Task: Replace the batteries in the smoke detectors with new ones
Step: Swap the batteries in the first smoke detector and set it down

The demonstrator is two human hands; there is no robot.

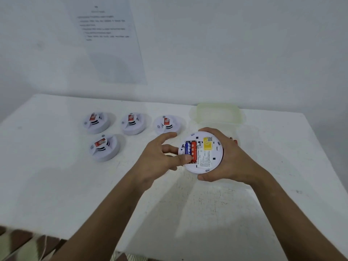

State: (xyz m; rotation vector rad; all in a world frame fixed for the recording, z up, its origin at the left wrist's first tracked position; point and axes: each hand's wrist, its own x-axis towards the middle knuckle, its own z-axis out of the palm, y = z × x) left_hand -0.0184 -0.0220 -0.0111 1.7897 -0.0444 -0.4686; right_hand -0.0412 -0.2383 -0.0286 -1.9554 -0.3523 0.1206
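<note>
My right hand (231, 157) grips a white round smoke detector (207, 157) from the right, back side up, above the table. Its open battery bay holds a blue battery (188, 147) and a red battery (194, 150) side by side. A yellow label (207, 144) and a white printed label sit beside the bay. My left hand (160, 157) is at the detector's left edge; its thumb presses on the lower end of the batteries, and the other fingers spread out straight.
Several more white smoke detectors (104, 146) with red stickers sit face up on the white table (56, 185) at the back left. A translucent plastic container (218, 113) stands behind my hands. A printed sheet (109, 44) hangs on the wall.
</note>
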